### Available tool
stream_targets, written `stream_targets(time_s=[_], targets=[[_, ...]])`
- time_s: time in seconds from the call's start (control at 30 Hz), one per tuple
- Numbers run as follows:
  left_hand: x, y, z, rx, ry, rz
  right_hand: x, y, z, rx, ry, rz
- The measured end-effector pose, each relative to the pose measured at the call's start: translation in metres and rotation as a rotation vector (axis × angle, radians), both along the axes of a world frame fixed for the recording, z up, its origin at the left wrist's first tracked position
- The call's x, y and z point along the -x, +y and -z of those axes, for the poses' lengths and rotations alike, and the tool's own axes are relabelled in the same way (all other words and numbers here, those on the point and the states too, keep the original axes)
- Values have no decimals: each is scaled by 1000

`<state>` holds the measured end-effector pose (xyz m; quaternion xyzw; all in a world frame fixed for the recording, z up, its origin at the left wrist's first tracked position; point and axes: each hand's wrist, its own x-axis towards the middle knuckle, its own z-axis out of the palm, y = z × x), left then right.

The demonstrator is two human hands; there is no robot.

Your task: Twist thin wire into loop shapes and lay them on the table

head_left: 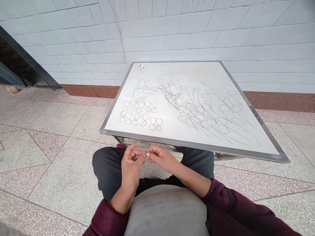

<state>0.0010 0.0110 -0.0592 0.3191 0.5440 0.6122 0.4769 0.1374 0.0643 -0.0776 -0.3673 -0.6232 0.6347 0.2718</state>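
My left hand [133, 161] and my right hand [161, 157] meet fingertip to fingertip over my lap, just in front of the table's near edge. Both are closed in a pinch; what lies between the fingertips is too small to make out. On the white table [177, 70], rows of small figure-eight wire loops [145, 119] sit at the near left. Long thin wires with looped ends [209, 123] are spread over the right half. A tangled bunch of wires [173, 96] lies near the middle, and a few more looped wires [140, 89] are at the back left.
A small white and red object [141, 67] is at the table's back left corner. The table's metal rim [192, 148] passes above my knees. Behind stands a tiled wall [172, 29]; a dark opening is at the far left.
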Motion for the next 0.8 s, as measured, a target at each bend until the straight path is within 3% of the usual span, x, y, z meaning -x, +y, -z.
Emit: stream_targets(time_s=[0.4,0.63,0.8], targets=[[0,2,1,-3,8,36,1,2,2,217,202,16],[1,2,2,33,-98,85,-1,5,3,181,158,26],[0,-1,-2,30,-68,87,-2,5,4,142,168,31]])
